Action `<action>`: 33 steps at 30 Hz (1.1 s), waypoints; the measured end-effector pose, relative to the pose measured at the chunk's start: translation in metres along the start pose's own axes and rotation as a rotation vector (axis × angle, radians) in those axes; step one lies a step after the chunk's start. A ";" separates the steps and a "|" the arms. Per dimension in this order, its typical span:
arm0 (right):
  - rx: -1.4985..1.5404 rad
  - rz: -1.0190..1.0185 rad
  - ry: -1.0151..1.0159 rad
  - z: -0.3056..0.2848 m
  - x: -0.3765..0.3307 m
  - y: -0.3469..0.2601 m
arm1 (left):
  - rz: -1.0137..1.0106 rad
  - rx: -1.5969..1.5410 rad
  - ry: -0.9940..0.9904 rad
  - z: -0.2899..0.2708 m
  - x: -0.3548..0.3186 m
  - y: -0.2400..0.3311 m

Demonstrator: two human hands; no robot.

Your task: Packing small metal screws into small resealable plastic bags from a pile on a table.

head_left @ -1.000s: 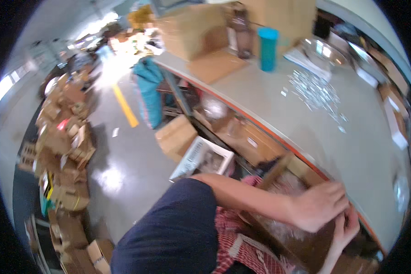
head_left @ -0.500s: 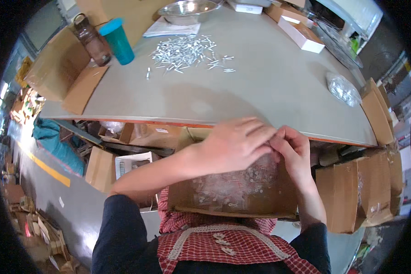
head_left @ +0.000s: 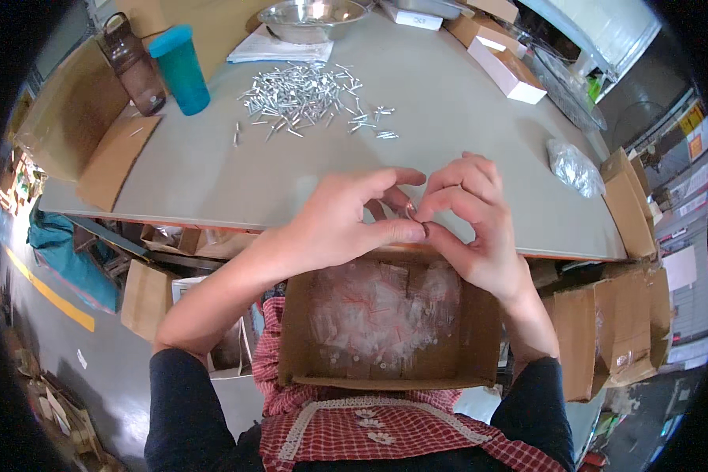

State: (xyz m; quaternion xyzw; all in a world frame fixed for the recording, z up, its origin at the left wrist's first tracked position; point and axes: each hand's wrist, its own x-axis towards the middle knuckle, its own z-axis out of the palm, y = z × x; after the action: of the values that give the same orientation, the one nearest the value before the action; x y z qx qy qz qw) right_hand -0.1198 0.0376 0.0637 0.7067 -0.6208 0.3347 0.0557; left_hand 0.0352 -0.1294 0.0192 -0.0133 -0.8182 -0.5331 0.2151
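Note:
Above the far rim of a cardboard box, my left hand (head_left: 346, 216) and my right hand (head_left: 473, 224) meet with thumbs and forefingers pinched close together. A tiny shiny piece shows between the fingertips, too small and covered to name. Inside the cardboard box (head_left: 480, 330), which rests at my lap, lie many small clear plastic bags (head_left: 377, 315) with reddish lines, blurred in places. Farther off on the grey table (head_left: 448, 141), a loose pile of small silvery metal pins (head_left: 295, 96) is spread out, resembling rivets.
A teal cup (head_left: 182, 75) and a brown bottle (head_left: 134, 71) stand at the far left by cardboard. Beyond the pile is a metal bowl (head_left: 311, 22) on papers. At right lie a clear bag of shiny parts (head_left: 576, 167) and a white box (head_left: 511, 75). Open cartons (head_left: 606, 330) flank me.
My hands have risen from over the box toward the table edge, and their fingertips now meet farther left. The box's contents are more exposed. The whole view has shifted slightly.

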 end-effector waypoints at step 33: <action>-0.086 -0.205 -0.340 0.072 0.136 0.107 | -0.184 0.187 0.586 -0.026 0.008 -0.052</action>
State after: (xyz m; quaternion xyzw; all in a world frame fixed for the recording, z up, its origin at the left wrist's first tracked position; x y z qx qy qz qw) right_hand -0.1877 -0.1363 0.0457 0.8096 -0.5598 0.1763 0.0139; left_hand 0.0239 -0.1766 -0.0143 0.2347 -0.7646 -0.4540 0.3927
